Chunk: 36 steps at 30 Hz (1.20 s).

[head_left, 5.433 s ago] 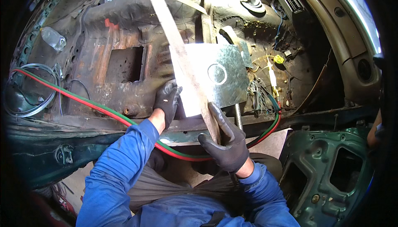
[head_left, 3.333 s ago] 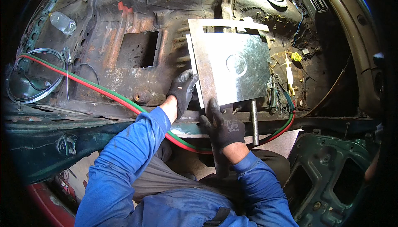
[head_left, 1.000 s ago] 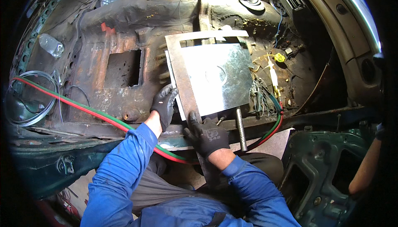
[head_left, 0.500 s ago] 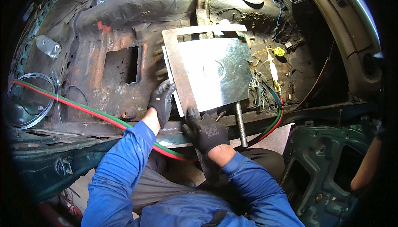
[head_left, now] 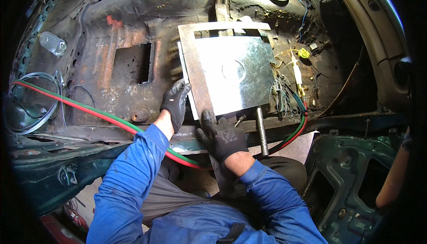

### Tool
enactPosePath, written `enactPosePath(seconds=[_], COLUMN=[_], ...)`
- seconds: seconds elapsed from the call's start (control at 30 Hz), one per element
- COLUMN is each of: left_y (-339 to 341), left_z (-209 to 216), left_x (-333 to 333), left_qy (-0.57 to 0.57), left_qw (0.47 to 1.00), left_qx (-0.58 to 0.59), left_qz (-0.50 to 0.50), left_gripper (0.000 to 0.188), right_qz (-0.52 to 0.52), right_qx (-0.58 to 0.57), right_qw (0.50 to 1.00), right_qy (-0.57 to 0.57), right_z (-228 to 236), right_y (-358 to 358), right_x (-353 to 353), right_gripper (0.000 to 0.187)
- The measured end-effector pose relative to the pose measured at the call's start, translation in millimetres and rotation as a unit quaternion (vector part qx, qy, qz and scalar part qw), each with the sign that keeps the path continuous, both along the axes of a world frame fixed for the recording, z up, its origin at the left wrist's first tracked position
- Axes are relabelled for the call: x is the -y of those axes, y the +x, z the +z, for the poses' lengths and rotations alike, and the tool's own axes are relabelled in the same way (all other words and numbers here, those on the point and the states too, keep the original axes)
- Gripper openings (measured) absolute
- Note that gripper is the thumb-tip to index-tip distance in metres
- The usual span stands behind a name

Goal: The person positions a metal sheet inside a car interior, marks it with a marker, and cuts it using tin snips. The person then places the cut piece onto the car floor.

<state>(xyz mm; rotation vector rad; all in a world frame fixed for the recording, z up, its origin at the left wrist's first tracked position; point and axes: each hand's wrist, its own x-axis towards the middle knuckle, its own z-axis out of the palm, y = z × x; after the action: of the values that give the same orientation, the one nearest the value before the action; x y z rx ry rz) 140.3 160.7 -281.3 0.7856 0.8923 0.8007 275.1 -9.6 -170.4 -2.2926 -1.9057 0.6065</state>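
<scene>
A shiny metal sheet (head_left: 240,83) with a faint circle on it lies in front of me on the car floor. Across its left and far edges rests a worn, brownish carpenter's square (head_left: 200,81), its long leg running down toward my knees. My left hand (head_left: 175,103), in a black glove, is closed at the sheet's left edge, with the fingertips near the square. Also gloved in black, my right hand (head_left: 224,139) grips the square's long leg by the sheet's near edge, thumb on top. A metal tube (head_left: 261,130) sticks out from under the sheet.
A rectangular hole (head_left: 131,63) is cut in the rusty floor (head_left: 104,106). Red and green hoses (head_left: 93,114) cross the sill under my arms to a torch (head_left: 297,77). Coiled wire (head_left: 33,128) and a plastic bottle (head_left: 52,43) lie left. A green door panel (head_left: 342,172) and another person's arm (head_left: 393,177) are right.
The view has shifted slightly, so the scene sits a little higher and further right. Both hands keep their places on the sheet and the square.
</scene>
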Motion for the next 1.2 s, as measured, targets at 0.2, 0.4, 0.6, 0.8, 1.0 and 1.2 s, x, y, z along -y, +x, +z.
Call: enactPosePath(seconds=[0.2,0.4,0.6,0.8,1.0,1.2], left_y=[1.4,2.7,5.2,1.5,6.4,7.2], left_z=[5.9,2.0,2.2,7.2,28.5,23.3], left_x=[0.2,-0.2,0.2,-0.6,5.9,5.2], left_qy=[0.015,-0.002,-0.002,0.037,0.016,-0.004], left_qw=[1.000,1.000,1.000,0.999,1.000,1.000], left_qx=[-0.010,0.004,0.021,-0.007,0.018,0.020], left_qz=[-0.006,0.002,0.017,-0.006,-0.016,-0.013], left_gripper=[0.040,0.041,0.040,0.041,0.044,0.045], right_qz=[0.000,0.000,0.001,0.001,0.004,0.000], right_qx=[-0.002,-0.001,0.009,0.012,0.014,0.004], right_qw=[1.000,1.000,1.000,1.000,1.000,1.000], right_qy=[-0.007,-0.016,-0.005,-0.013,-0.011,0.002], right_z=[1.3,2.4,-1.0,1.3,-1.0,-4.0], right_y=[0.3,-0.1,-1.0,-1.1,-1.2,-0.7], right_x=[-1.0,-1.9,-1.2,-2.0,-2.4,-1.1], right_gripper=[0.064,0.064,0.065,0.066,0.065,0.064])
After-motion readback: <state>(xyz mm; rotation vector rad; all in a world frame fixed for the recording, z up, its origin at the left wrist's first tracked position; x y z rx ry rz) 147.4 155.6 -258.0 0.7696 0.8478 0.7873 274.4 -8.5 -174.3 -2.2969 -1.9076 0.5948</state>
